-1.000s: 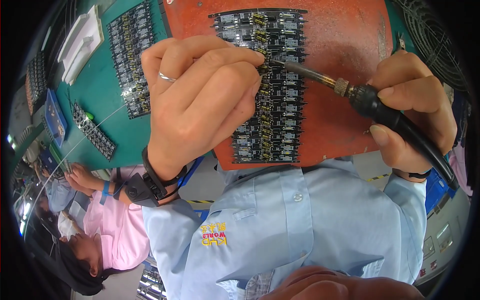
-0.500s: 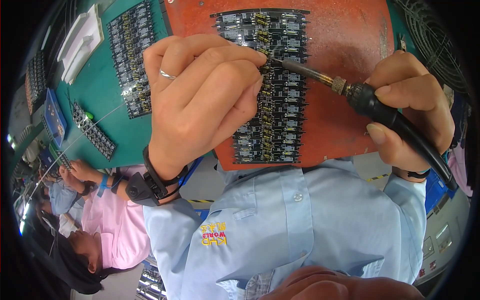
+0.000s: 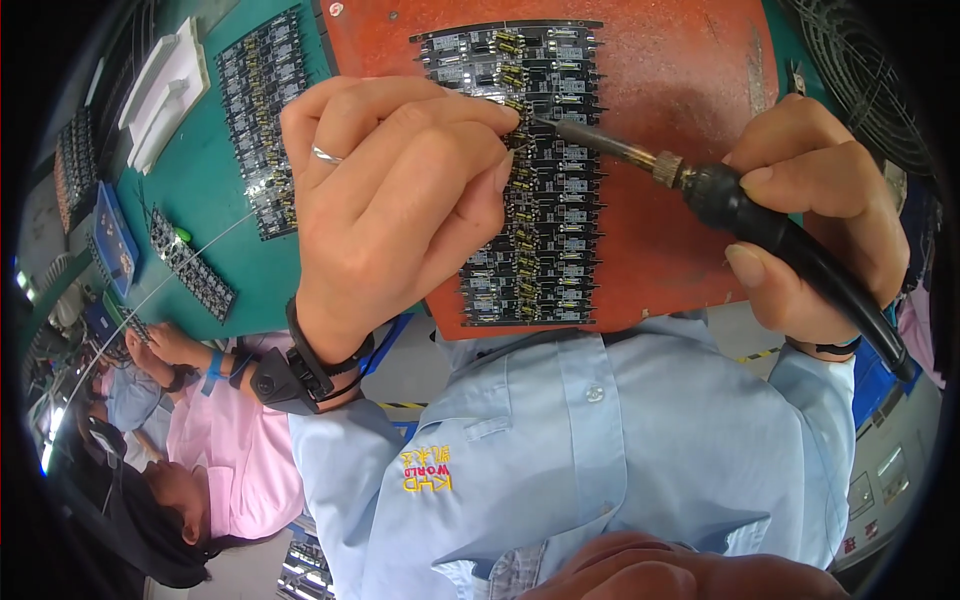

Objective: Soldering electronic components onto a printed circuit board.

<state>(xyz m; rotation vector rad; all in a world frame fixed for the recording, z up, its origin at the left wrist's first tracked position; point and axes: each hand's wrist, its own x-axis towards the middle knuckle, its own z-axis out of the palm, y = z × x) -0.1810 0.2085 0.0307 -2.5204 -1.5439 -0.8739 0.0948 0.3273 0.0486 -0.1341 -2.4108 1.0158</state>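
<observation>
Fingers of the left hand bunch at the centre, seemingly pinching something fine against the black circuit-board panel; what they pinch cannot be made out. That panel lies on a red-brown work board, which rests on the green bench from ten to two o'clock. At three o'clock the right hand grips the soldering iron, whose tip has crept leftward since a second ago and now meets the fingertips, suggesting a joint is being soldered.

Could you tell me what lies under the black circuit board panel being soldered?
The circuit board panel rests on a red-brown work board. The left hand covers the panel's left part, so nothing there can be seen.
</observation>
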